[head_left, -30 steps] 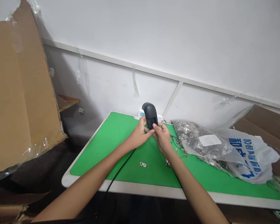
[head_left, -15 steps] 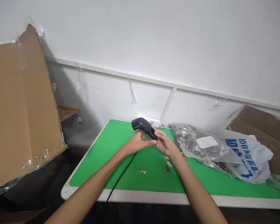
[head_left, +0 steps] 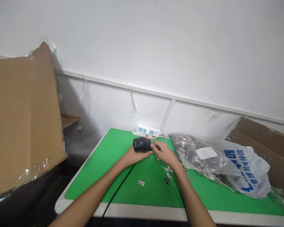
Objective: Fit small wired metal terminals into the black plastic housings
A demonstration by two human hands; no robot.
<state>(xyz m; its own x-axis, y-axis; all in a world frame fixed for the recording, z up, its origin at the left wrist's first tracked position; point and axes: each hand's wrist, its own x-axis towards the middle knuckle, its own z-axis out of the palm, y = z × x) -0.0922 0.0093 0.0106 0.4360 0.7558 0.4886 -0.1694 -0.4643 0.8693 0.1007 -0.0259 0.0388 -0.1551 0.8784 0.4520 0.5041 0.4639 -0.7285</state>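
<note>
A black handheld device (head_left: 142, 144) with a black cord (head_left: 115, 192) lies low over the far part of the green table mat (head_left: 104, 176). My left hand (head_left: 132, 155) grips it from below and behind. My right hand (head_left: 162, 153) is beside the device's right end, fingers pinched together at it; whether they hold anything is too small to make out. Small metal clips (head_left: 167, 175) lie on the mat near my right wrist, and one lone clip (head_left: 140, 183) rests closer to me.
A clear bag of metal parts (head_left: 198, 151) and a white printed plastic bag (head_left: 246, 168) lie at right. A white power strip (head_left: 148, 130) sits at the table's far edge. Cardboard sheets stand at left (head_left: 21, 119) and right (head_left: 272, 142). The wall is close behind.
The device went from upright and raised to tipped over and lowered close to the mat. Both hands came down with it. The camera view tilted upward.
</note>
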